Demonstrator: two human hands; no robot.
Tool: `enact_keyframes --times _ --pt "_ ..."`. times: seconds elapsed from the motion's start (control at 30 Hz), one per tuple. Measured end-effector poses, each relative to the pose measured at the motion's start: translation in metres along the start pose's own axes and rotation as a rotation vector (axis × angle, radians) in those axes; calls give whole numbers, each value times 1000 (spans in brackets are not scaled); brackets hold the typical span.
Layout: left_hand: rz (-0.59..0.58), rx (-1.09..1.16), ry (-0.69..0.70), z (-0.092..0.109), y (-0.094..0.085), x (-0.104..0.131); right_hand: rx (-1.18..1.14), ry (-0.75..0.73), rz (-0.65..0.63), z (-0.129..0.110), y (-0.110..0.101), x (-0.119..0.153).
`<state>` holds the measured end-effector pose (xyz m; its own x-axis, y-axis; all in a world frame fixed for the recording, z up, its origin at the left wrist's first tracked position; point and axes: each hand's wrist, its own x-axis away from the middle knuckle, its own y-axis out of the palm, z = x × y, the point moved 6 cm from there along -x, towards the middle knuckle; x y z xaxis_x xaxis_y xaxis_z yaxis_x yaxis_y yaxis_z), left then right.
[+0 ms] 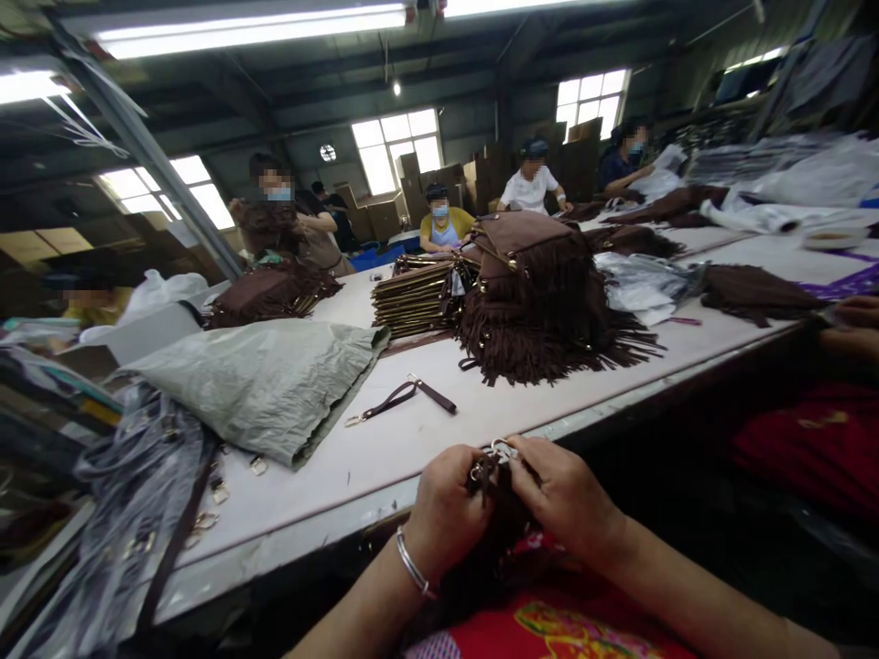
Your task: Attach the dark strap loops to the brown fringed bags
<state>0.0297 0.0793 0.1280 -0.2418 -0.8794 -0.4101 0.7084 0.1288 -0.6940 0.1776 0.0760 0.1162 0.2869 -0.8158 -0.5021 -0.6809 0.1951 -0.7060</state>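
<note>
Close together at the table's front edge, both hands are closed on a dark brown piece with metal rings. My left hand (450, 503), with a silver bangle at the wrist, grips the brown piece (486, 474) near a small ring. My right hand (567, 494) pinches a gold-coloured metal ring (504, 447) at its top. The rest of the brown piece hangs in shadow below the hands. On the white table (371, 480) just beyond lies a brown strap (434, 395) with metal clasps. Behind it stands a pile of brown fringed bags (536, 293).
A grey-green sack (261, 375) lies at the left, beside wrapped straps (137, 494) with metal buckles. Flat brown pieces (416, 297) are stacked beside the bags. Clear plastic (638, 284) lies right of them. Several people work around the table; another person's hand (858, 316) shows at right.
</note>
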Motion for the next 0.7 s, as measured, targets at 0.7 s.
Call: enact_keyframes --times 0.7 --pt "-534 412 -257 -58 -1 -31 -1160 506 -55 101 5 3"
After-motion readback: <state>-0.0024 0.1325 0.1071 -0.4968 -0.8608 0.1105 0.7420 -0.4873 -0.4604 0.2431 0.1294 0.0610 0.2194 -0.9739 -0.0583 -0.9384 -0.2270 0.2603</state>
